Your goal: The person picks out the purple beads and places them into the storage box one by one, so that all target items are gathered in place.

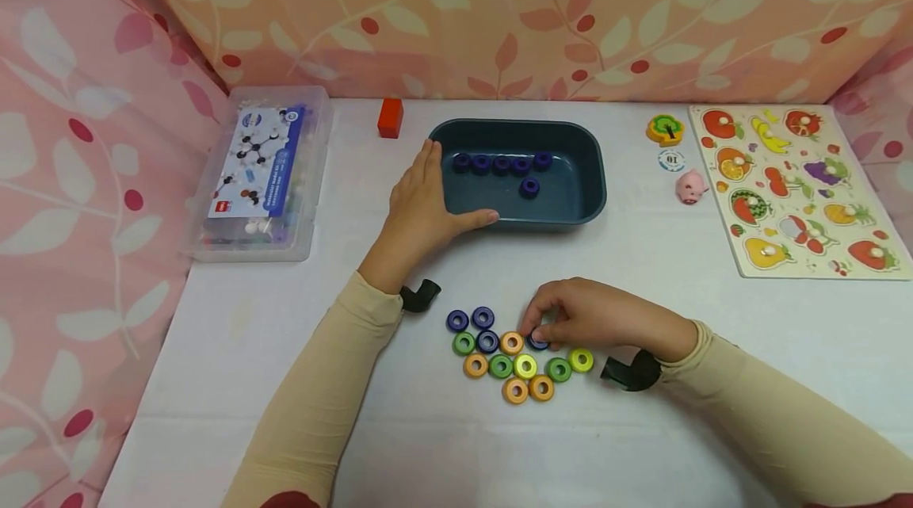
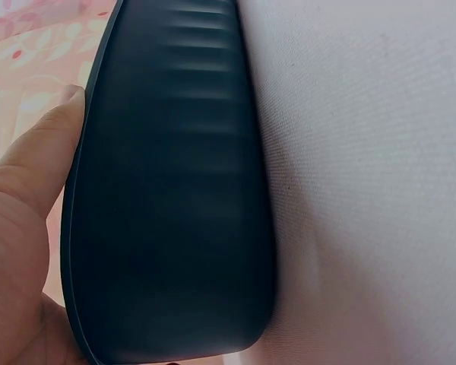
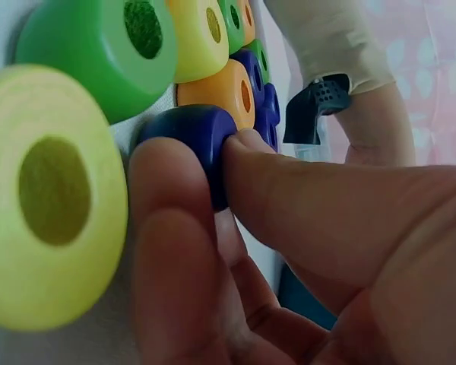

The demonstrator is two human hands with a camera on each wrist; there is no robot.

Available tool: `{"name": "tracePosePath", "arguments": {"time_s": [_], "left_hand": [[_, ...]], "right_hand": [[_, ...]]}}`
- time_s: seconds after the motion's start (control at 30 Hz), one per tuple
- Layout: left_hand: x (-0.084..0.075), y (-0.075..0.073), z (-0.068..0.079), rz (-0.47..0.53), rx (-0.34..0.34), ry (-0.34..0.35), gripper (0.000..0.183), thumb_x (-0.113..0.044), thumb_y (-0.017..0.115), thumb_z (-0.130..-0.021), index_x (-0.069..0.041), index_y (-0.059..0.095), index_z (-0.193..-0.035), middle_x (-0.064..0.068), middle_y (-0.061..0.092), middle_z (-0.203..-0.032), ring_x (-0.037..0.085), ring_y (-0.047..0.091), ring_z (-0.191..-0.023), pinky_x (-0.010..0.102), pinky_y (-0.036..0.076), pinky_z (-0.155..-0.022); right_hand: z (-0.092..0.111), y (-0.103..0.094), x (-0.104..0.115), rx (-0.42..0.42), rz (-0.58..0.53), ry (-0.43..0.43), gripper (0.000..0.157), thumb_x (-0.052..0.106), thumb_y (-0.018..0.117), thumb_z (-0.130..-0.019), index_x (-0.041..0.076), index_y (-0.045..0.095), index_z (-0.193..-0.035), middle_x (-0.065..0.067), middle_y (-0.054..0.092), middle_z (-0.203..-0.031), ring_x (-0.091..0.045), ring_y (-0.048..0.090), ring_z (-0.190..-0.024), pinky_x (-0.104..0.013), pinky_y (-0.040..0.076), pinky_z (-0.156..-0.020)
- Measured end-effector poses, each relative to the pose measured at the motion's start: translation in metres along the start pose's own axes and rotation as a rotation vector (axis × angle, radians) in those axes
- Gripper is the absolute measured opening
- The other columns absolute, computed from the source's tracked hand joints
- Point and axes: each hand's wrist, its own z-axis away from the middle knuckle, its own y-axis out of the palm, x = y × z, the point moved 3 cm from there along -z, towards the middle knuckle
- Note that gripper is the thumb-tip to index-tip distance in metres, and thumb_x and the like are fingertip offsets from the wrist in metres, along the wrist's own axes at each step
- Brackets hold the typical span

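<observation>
My left hand [image 1: 419, 195] rests at the left end of a dark teal plastic tub [image 1: 571, 215], fingers stretched along the side and thumb on the front rim. In the left wrist view the thumb touches the rim, above the tub's ribbed outer wall [image 2: 167, 213]. My right hand [image 1: 595, 316] pinches a dark blue ring bead [image 3: 194, 137] between thumb and fingers, low over the cloth. Around it lie several loose ring beads: an orange one [image 1: 511, 343], a yellow one [image 1: 525, 367], a green one [image 1: 559, 369] and blue ones [image 1: 483, 318]. Several dark blue rings [image 1: 502, 165] lie inside the tub.
A clear case of molecule-model parts [image 1: 314, 167] stands at the left, with a red block [image 1: 390, 118] near the tub. To the right are a tree-shaped piece [image 1: 666, 129], a white token [image 1: 671, 160], a pink pig figure [image 1: 690, 187] and a fruit puzzle board [image 1: 785, 258].
</observation>
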Motion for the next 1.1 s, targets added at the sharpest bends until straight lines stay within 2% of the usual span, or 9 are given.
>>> {"name": "tracePosePath", "arguments": {"time_s": [0.2,0.3,0.4,0.53,0.63,0.77,0.9,1.1], "left_hand": [[0.0,0.0,0.0,-0.003,-0.004,0.002,0.134,-0.077,0.074,-0.068,-0.013,0.003,-0.163,0.0,-0.002,-0.171,0.026,0.008,-0.156,0.053,0.009,-0.126],[0.0,0.0,0.0,-0.003,-0.003,0.002,0.134,-0.077,0.074,-0.068,-0.013,0.003,-0.163,0.0,-0.003,-0.171,0.025,0.008,-0.157,0.052,0.009,-0.126],[0.0,-0.001,-0.001,-0.006,0.0,0.001,0.134,-0.077,0.073,-0.069,-0.014,0.002,-0.163,0.0,-0.003,-0.171,0.025,0.007,-0.157,0.052,0.009,-0.126],[0.0,-0.002,-0.001,-0.018,0.002,0.005,0.134,-0.078,0.072,-0.069,-0.013,0.002,-0.162,0.001,-0.003,-0.171,0.026,0.008,-0.157,0.052,0.01,-0.126],[0.0,-0.002,-0.001,-0.022,0.001,0.01,0.135,-0.079,0.072,-0.069,-0.012,0.002,-0.162,0.002,-0.002,-0.171,0.028,0.009,-0.156,0.053,0.011,-0.126],[0.0,-0.001,-0.002,-0.024,0.002,0.009,0.135,-0.079,0.072,-0.068,-0.012,0.003,-0.162,0.003,-0.001,-0.171,0.028,0.01,-0.156,0.054,0.012,-0.125],[0.0,0.001,-0.002,-0.029,0.008,0.008,0.135,-0.08,0.071,-0.068,-0.012,0.003,-0.162,0.003,-0.001,-0.171,0.027,0.01,-0.156,0.054,0.013,-0.125],[0.001,0.001,-0.003,-0.034,-0.004,0.007,0.135,-0.08,0.071,-0.068,-0.012,0.003,-0.162,0.003,0.0,-0.171,0.028,0.011,-0.156,0.055,0.014,-0.125]], "right_hand": [[-0.001,-0.004,0.002,-0.001,0.035,0.025,0.013,0.015,0.073,-0.092,0.027,0.077,-0.096,0.009,0.068,-0.098,-0.009,0.061,-0.083,-0.026,0.051,-0.077],[0.0,-0.013,0.007,-0.007,0.043,0.027,0.011,0.016,0.073,-0.092,0.026,0.077,-0.096,0.009,0.069,-0.096,-0.009,0.062,-0.081,-0.027,0.051,-0.075],[0.002,-0.035,0.018,-0.04,0.003,0.018,0.01,0.019,0.072,-0.093,0.022,0.077,-0.101,0.004,0.069,-0.1,-0.012,0.066,-0.079,-0.029,0.054,-0.074],[-0.003,-0.077,0.034,-0.152,-0.03,0.012,0.017,0.022,0.07,-0.096,0.018,0.075,-0.111,-0.003,0.072,-0.104,-0.018,0.071,-0.083,-0.033,0.058,-0.08],[-0.022,-0.106,0.035,-0.255,-0.036,0.052,0.021,0.024,0.067,-0.098,0.018,0.074,-0.116,-0.004,0.074,-0.102,-0.02,0.073,-0.088,-0.034,0.058,-0.084],[-0.059,-0.129,0.022,-0.305,-0.07,0.136,0.025,0.024,0.063,-0.1,0.015,0.071,-0.122,-0.009,0.073,-0.109,-0.02,0.073,-0.093,-0.031,0.058,-0.087],[-0.087,-0.139,0.008,-0.292,-0.098,0.197,0.029,0.022,0.061,-0.101,0.01,0.068,-0.126,-0.012,0.07,-0.118,-0.017,0.071,-0.095,-0.03,0.058,-0.09],[-0.105,-0.141,0.0,-0.288,-0.121,0.217,0.028,0.019,0.062,-0.101,0.009,0.068,-0.126,-0.011,0.071,-0.114,-0.019,0.07,-0.096,-0.03,0.058,-0.089]]}}
